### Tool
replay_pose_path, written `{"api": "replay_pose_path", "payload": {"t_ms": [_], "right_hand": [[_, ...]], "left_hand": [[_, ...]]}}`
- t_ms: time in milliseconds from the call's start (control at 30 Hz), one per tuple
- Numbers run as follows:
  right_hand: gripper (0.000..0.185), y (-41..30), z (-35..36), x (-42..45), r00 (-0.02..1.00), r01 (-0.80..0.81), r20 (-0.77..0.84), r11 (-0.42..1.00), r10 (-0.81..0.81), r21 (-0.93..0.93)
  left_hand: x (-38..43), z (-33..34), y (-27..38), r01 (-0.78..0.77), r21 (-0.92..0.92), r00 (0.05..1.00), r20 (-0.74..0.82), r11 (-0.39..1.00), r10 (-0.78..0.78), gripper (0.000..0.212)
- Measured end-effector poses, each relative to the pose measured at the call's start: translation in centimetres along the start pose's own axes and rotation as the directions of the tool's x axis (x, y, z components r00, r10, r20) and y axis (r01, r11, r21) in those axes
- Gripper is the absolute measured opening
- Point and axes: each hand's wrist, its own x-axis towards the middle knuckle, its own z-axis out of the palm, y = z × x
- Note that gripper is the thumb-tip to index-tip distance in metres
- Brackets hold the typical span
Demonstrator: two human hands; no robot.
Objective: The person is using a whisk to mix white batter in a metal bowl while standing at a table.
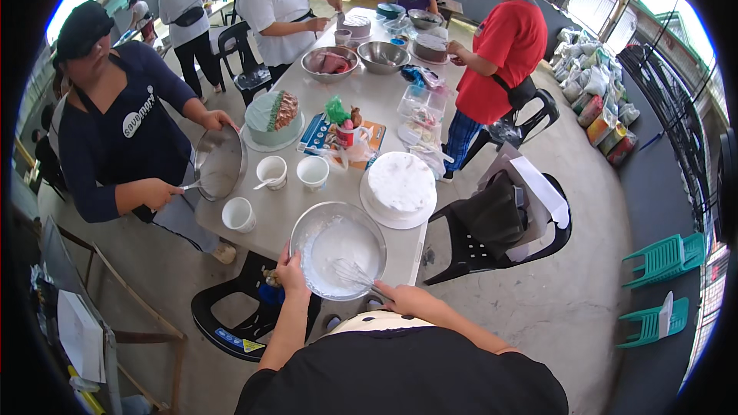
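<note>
My left hand [292,270] grips the rim of a stainless steel mixing bowl [375,225] on its left side. White icing or batter [340,242] lies in the bowl and coats part of the inner wall. In my right hand [400,298] is the handle of a wire balloon whisk [353,272], its wires down in the white mixture. The bowl is at the near end of the table, tilted toward me. Just beyond it, to the right, a round cake with white icing [402,180] stands on a white board [398,218].
Paper cups [238,215] stand left of my bowl on the table [277,236]. At left a person whisks in another steel bowl [221,155]. A green-and-brown decorated cake [273,118] sits beyond. Black plastic chairs [461,236] flank the table; other people work on cakes at the far end.
</note>
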Motion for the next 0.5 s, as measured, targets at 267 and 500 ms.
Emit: {"api": "replay_pose_path", "payload": {"t_ms": [267,500], "right_hand": [[0.062,-0.41,-0.47,-0.3,0.998,-0.028,0.055,0.999,0.027,0.027],[0.062,0.18,0.31,-0.31,1.0,0.007,0.019,1.0,-0.008,0.019]], "left_hand": [[-0.49,0.14,0.32,-0.015,-0.012,1.0,0.015,1.0,0.015,0.041],[-0.56,-0.15,-0.06,-0.018,-0.017,1.0,0.005,1.0,0.018,0.04]]}}
